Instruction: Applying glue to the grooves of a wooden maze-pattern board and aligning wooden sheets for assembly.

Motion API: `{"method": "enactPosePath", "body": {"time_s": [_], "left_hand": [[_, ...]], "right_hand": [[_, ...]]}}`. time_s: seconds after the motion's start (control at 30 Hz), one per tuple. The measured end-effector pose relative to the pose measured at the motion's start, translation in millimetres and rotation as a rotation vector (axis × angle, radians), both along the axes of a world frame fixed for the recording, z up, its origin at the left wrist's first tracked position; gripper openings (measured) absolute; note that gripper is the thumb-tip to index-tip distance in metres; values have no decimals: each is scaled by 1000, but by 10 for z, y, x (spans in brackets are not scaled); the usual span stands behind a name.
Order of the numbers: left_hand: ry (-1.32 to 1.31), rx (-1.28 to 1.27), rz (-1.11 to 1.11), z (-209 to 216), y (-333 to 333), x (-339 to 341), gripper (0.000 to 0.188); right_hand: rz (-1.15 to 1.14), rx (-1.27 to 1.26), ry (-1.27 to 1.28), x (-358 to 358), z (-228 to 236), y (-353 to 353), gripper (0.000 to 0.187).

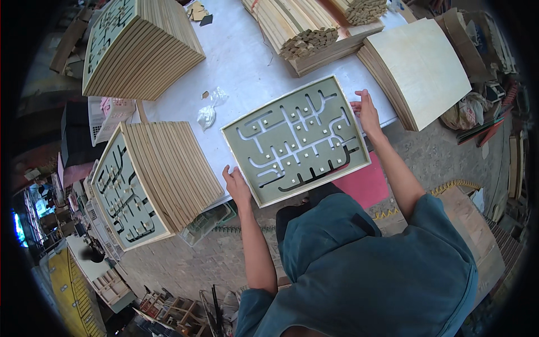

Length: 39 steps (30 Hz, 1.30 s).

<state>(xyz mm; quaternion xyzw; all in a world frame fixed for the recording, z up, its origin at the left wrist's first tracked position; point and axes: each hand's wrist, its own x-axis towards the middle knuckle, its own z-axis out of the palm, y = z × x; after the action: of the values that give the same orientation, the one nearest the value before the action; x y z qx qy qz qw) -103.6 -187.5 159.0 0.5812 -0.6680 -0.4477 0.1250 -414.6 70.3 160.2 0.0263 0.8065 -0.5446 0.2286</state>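
At table [236, 56] edge | left hand [237, 186], right hand [369, 116] apart, loosely curled, flanking slotted board [296, 140] | grip unclear

Wearing a loose dark-teal fabric top [387, 275], short sleeves [441, 219] ending near the elbows, creases crossing the front, a small blackish patch [368, 226] showing, black legwear [321, 194] peeking out, left hand [238, 187] and right hand [369, 117] being bare
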Motion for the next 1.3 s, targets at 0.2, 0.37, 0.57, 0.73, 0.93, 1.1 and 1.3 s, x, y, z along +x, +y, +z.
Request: {"method": "enactPosePath", "body": {"time_s": [0.2,0.37,0.57,0.73,0.93,1.1,1.3], "left_hand": [[-39,-97,-57,-52,-77,-30,51],[-19,-101,-51,-79,-22,42,50],[202,-99,-54,-140,126,345,49],[274,-285,-242,249,665,700,51],[457,-42,-174,153,1303,1600,49],[350,407,-33,-682,1364,2599,45],[-278,602,-360,-1272,1086,3899,28]], "right_hand": [[109,147,84,-64,-160,-181,70],[49,143,68,13,-132,-190,70],[-123,208,302,225,-56,8,66],[-310,-81,193,921,21,794,55],[-312,534,-70,2604,-1131,2424,60],[122,775,-780,4143,-2661,3854,45],[-948,151,-898,4261,-3195,3494,92]]}}
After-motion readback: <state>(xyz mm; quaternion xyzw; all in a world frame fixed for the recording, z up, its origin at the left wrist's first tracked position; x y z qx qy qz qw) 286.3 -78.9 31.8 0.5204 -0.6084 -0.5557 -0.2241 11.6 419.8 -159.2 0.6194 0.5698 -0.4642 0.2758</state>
